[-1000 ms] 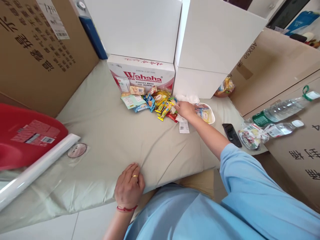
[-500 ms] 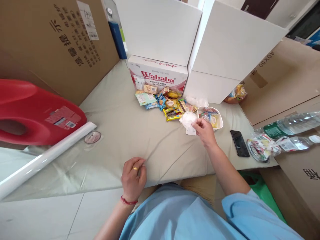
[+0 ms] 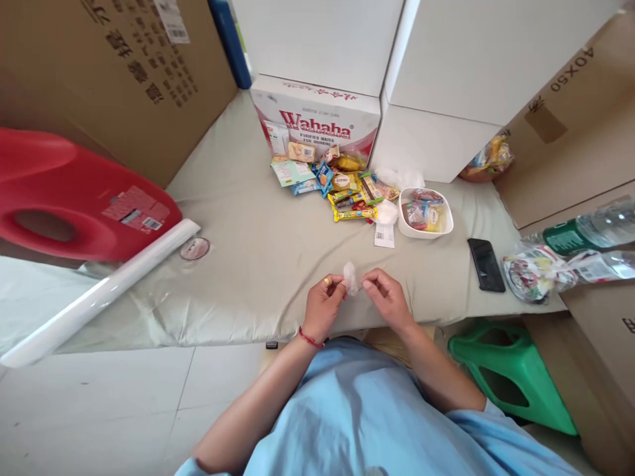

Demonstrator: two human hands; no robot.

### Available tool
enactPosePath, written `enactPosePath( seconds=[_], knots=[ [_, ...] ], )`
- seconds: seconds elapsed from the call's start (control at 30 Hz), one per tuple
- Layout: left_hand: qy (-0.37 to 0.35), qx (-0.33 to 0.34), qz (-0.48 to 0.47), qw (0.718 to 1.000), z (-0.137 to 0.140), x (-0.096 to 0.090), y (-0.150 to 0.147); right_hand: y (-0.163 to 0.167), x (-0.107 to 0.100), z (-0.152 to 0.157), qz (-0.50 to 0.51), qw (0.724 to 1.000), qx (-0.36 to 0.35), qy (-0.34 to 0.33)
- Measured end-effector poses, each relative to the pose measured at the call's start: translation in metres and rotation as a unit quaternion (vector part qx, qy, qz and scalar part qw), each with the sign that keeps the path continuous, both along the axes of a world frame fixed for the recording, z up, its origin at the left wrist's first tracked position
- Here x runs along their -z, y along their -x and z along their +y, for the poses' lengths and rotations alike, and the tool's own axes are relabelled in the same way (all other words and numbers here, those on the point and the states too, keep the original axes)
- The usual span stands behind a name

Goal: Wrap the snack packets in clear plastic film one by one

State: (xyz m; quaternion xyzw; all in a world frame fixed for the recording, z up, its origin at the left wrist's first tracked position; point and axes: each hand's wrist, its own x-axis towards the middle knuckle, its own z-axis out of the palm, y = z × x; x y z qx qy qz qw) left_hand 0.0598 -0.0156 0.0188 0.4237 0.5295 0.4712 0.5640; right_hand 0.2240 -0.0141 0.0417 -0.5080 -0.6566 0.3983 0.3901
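Above the table's front edge, my left hand (image 3: 323, 305) pinches a small crumpled clear plastic bag (image 3: 350, 278) between thumb and fingers. My right hand (image 3: 387, 297) is closed at the bag's right side, its thumb and forefinger pinched together at what looks like the bag's edge. Beyond the hands lies a white bundle (image 3: 387, 213) of thin plastic with a printed paper label (image 3: 384, 235). Right of it stands a white bowl (image 3: 425, 233) with several wrapped snacks inside. A pile of packaged snacks (image 3: 344, 180) lies to its left.
A Wahaha carton (image 3: 317, 125) and white boxes (image 3: 436, 86) stand behind the snacks. At left are a red jug (image 3: 84, 198) and a white roll (image 3: 104, 291). A phone (image 3: 486, 264) and plastic bottles (image 3: 565, 236) lie right. A green stool (image 3: 516, 377) stands below.
My right hand has left the white bundle and drawn back toward the front edge. My left hand has moved right to meet it, and the clear plastic bag is now between them.
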Motion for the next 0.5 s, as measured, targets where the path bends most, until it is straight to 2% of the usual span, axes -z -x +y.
enactPosePath(
  seconds=[0.07, 0.17, 0.3, 0.43, 0.5],
  knots=[
    [-0.02, 0.007, 0.051, 0.999, -0.004, 0.0, 0.004, 0.001, -0.002, 0.006, 0.019, 0.999, 0.016, 0.038],
    [-0.025, 0.011, 0.073, 0.997, -0.008, 0.0, 0.009, 0.006, -0.001, 0.014, 0.048, 0.996, -0.01, 0.072],
    [-0.002, 0.02, 0.019, 1.0, -0.006, 0.002, 0.019, 0.001, 0.003, 0.021, 0.158, 0.974, -0.03, 0.157],
    [0.022, 0.031, -0.062, 0.997, -0.002, 0.003, 0.029, -0.022, 0.008, 0.023, 0.221, 0.935, -0.063, 0.27],
    [0.043, 0.021, -0.108, 0.993, -0.001, 0.002, 0.032, -0.032, 0.01, 0.022, 0.237, 0.925, -0.059, 0.293]
  ],
)
